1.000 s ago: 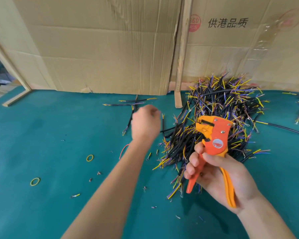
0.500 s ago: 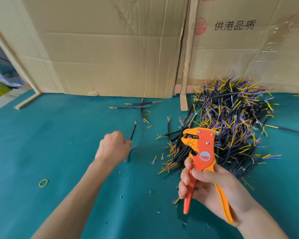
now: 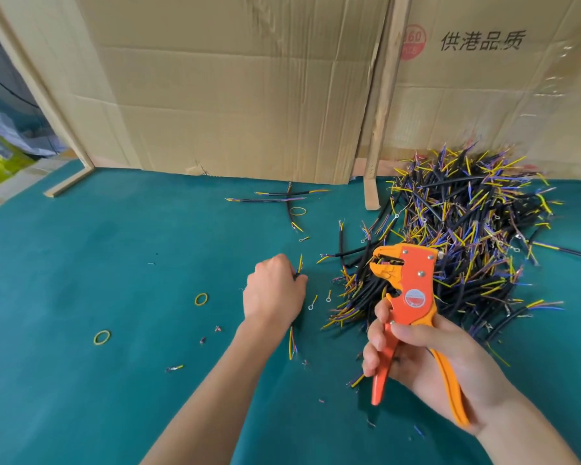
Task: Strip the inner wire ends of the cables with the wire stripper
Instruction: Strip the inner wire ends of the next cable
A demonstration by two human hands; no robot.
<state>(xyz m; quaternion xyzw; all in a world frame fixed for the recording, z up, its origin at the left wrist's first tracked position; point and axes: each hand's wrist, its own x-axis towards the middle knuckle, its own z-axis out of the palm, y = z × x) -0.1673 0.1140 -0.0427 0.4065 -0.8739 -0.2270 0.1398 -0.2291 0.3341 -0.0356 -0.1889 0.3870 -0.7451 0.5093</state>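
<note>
My left hand (image 3: 273,292) grips a short black cable (image 3: 293,344) over the green table. The cable's yellow and purple wire ends stick out above my fingers and below my wrist. My right hand (image 3: 426,357) holds the orange wire stripper (image 3: 408,290) by its handles, jaws up and pointing left, about a hand's width right of the cable. Behind the stripper lies a big pile of black cables (image 3: 467,236) with yellow, blue and purple wire ends.
Cardboard sheets (image 3: 235,95) stand along the back of the green table (image 3: 81,397). A few loose cables (image 3: 282,196) lie near the cardboard. Yellow rubber bands (image 3: 201,299) and small insulation scraps (image 3: 174,368) dot the table at left. A wooden strip (image 3: 371,196) leans by the pile.
My left hand came back from the pile toward the left and down, now gripping one cable. The stripper in my right hand stayed roughly in place; the camera tilted slightly.
</note>
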